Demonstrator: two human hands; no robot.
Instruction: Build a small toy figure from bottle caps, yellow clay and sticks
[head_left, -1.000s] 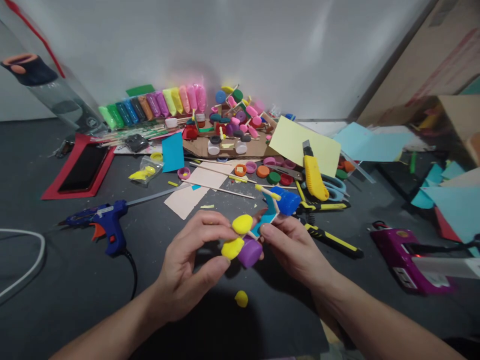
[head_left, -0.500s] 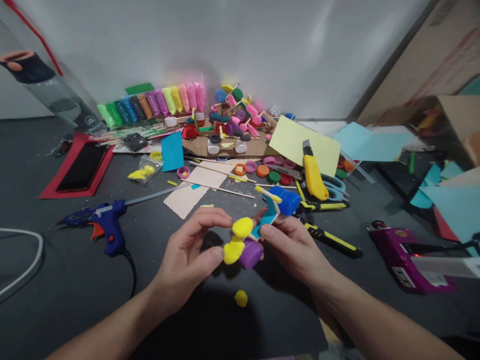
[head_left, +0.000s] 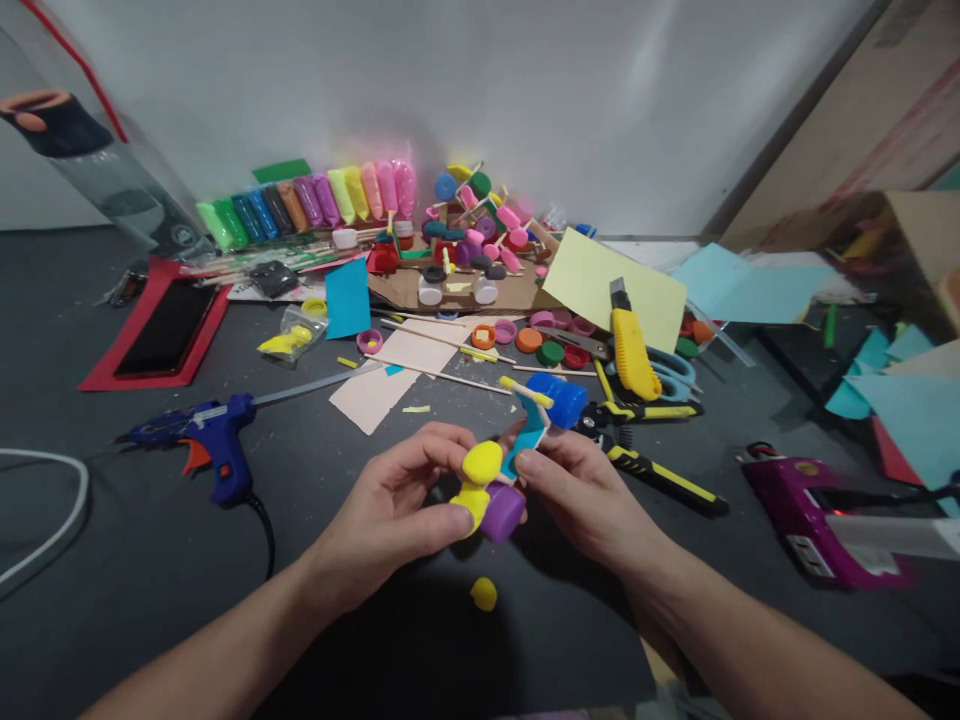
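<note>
Head view, glue gun (head_left: pixel 202 447), yellow clay ball (head_left: pixel 484 593), knife (head_left: pixel 631 352) near hands

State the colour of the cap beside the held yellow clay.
The cap is purple, head view.

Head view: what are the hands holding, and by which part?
One small craft model. The left hand pinches its yellow clay lumps; the right hand grips the blue paper strip beside the purple cap.

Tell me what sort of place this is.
Probably a craft workspace: a glue gun, coloured clay packs and loose bottle caps lie about; the left hand and right hand hold a small model.
</note>
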